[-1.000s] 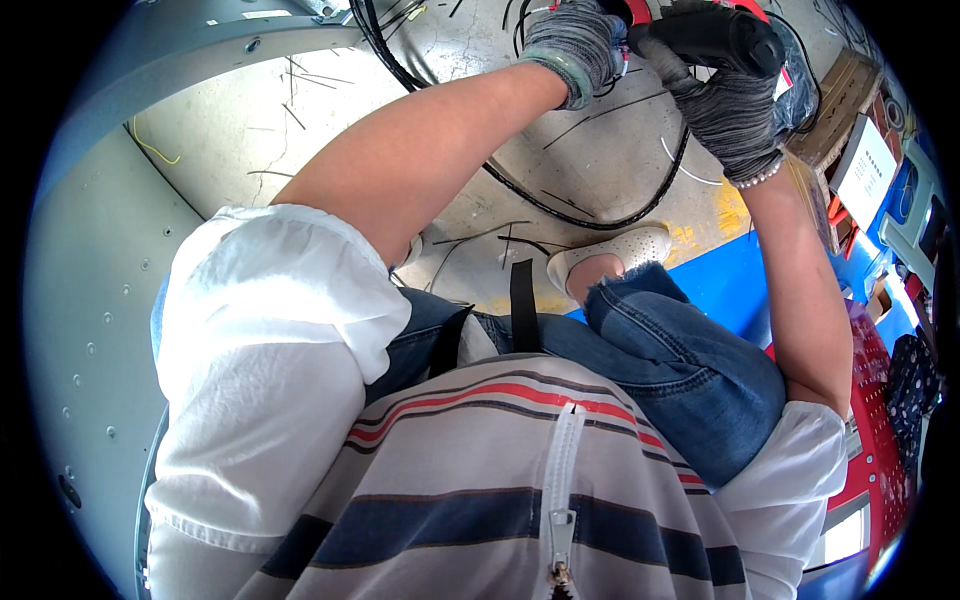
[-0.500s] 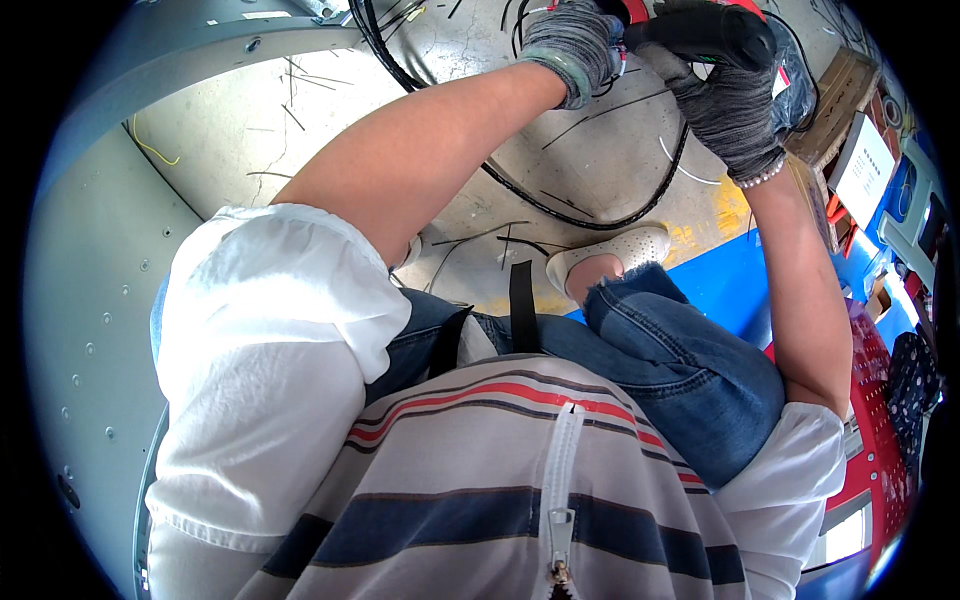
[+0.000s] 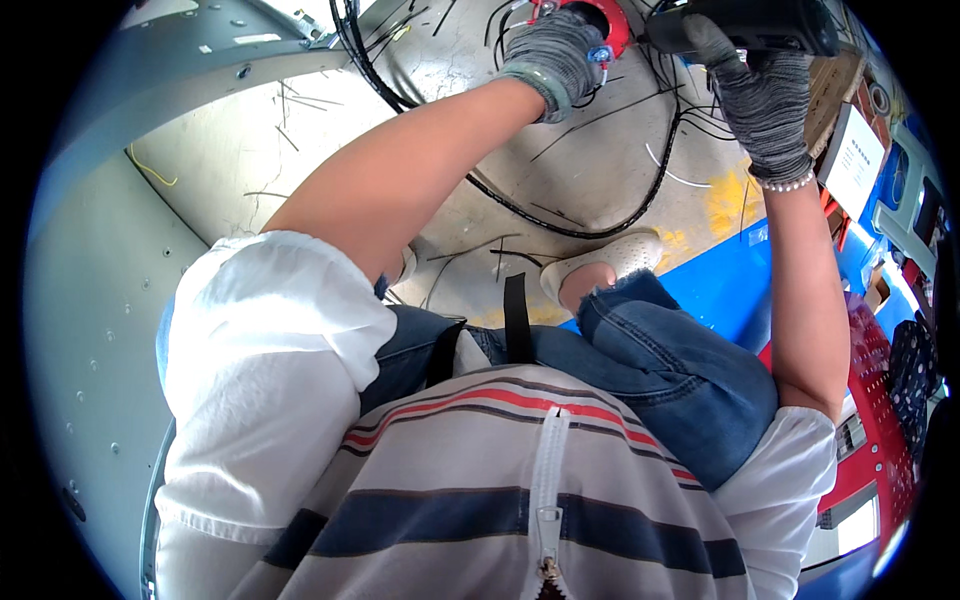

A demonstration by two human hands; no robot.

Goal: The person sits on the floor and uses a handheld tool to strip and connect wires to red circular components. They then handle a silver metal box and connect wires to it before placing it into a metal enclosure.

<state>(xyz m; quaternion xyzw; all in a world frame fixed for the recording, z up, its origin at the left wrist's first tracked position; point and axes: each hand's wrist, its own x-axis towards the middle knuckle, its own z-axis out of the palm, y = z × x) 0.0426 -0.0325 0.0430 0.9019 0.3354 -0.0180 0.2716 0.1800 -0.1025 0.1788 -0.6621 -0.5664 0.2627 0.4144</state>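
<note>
The right grip (image 3: 765, 110) clasped a tool (image 3: 775, 27) toward the far right edge of the floor (image 3: 620, 185), the left grip (image 3: 558, 58) met a red part (image 3: 620, 28), pinching or not I couldn't tell, and any shift of the shoe (image 3: 635, 252) could have snagged the looped cable (image 3: 606, 234).

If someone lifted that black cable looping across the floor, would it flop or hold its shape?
Probably springy rather than limp: the black cable bends in a broad, smooth curve. It would likely flex when lifted, being long and slender. Rolling away seems unlikely, given that curve.
</note>
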